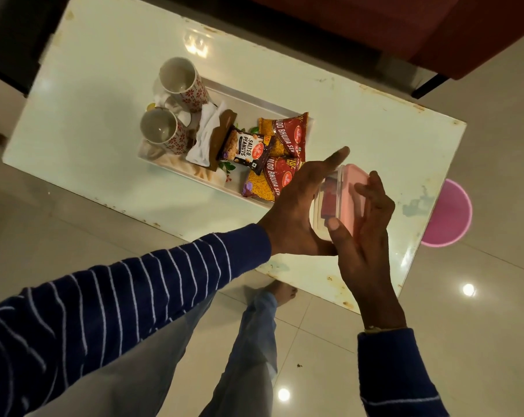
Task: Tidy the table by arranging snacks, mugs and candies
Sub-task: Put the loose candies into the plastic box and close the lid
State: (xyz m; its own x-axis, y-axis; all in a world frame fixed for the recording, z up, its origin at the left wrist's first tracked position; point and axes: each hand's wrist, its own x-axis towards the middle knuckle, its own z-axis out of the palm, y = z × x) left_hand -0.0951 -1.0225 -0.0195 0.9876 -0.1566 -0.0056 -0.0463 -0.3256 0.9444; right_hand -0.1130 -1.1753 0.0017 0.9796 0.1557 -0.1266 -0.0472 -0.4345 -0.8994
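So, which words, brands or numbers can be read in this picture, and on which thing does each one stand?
"SALTED PEANUTS": on the dark packet in the tray.
"ALOO BHUJIA SEV": on the upper red packet.
"ALOO BHUJIA SEV" and "10": on the lower red packet, partly hidden by the left hand.
Round brand logos and small print on all three packets: too small to read.
Mugs and pink box: no text visible.

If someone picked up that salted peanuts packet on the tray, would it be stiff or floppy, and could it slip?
The salted peanuts packet is probably floppy: its foil looks crinkled and it lies propped on the neighbouring snack packets. It is likely light for its size, being a small pouch. Its glossy surface may be a little slippery, so pinching a sealed edge seems safest.
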